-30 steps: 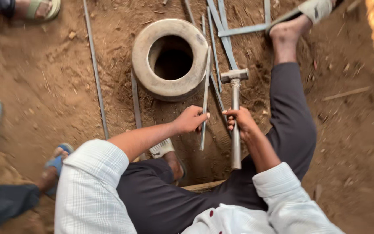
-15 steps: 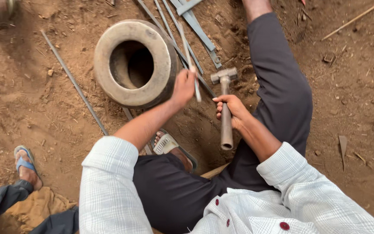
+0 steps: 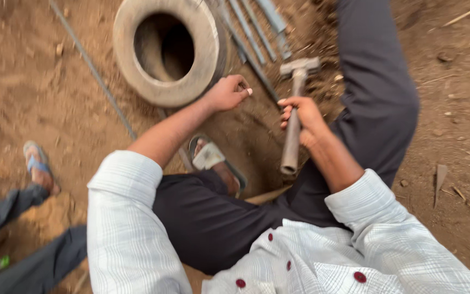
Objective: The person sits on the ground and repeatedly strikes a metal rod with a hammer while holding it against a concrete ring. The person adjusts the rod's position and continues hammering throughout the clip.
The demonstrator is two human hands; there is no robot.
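Observation:
My right hand (image 3: 302, 117) grips the middle of a metal hammer's handle (image 3: 291, 144). The hammer head (image 3: 299, 66) rests low over the dirt, pointing away from me. My left hand (image 3: 225, 93) is closed in a fist just left of the hammer, pinching a thin metal rod (image 3: 257, 71) that runs diagonally past a worn, dusty tyre (image 3: 209, 49). The hand sits at the tyre's near right edge. The picture is blurred, so the grip on the rod is not sharp.
Several flat metal bars (image 3: 262, 22) lie beyond the hammer. A long thin rod (image 3: 93, 71) lies on the dirt to the left. My sandalled foot (image 3: 213, 158) is tucked under me. Another person's foot in a blue sandal (image 3: 38, 169) and trouser leg are at the left.
The view has tilted and closed in on my hands. My left hand has slid along the rod toward the tyre. The hammer stays in my right hand.

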